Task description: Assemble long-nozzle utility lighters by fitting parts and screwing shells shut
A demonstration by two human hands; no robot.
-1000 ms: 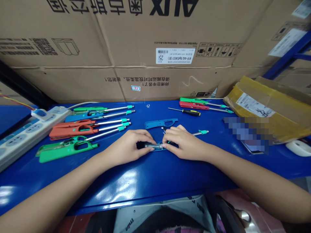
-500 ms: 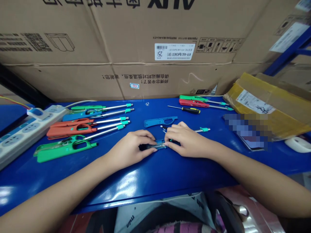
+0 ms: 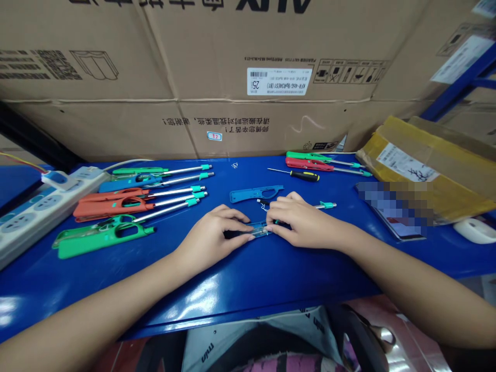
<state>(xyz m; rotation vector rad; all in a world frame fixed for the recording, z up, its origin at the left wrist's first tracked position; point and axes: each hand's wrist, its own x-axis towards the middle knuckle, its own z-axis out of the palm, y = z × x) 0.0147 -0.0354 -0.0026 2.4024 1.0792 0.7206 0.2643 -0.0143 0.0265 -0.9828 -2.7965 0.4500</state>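
A part-open blue gas lighter (image 3: 259,230) lies on the blue table between my hands, its clear fuel tank showing. My left hand (image 3: 217,230) pinches the tank end between thumb and fingers. From the other side, my right hand (image 3: 300,222) has its thumb and fingertips closed on the lighter's middle, hiding most of it. Past that hand sticks out the metal tube with a teal tip (image 3: 327,205). Just beyond the fingers lies a loose blue casing half (image 3: 248,195), and a small black part with a white wire (image 3: 263,203) is near my right fingers.
Several lighters in green, blue and orange (image 3: 116,205) lie at left beside a white power strip (image 3: 42,206). A screwdriver (image 3: 304,176), a red lighter (image 3: 310,164) and a green one are at the back right. Further right are a phone (image 3: 395,214), a taped carton (image 3: 437,170) and a white mouse (image 3: 476,230).
Both hands have shifted slightly to the right with the lighter. My left fingertips sit a little further along the clear tank. The other things stay put.
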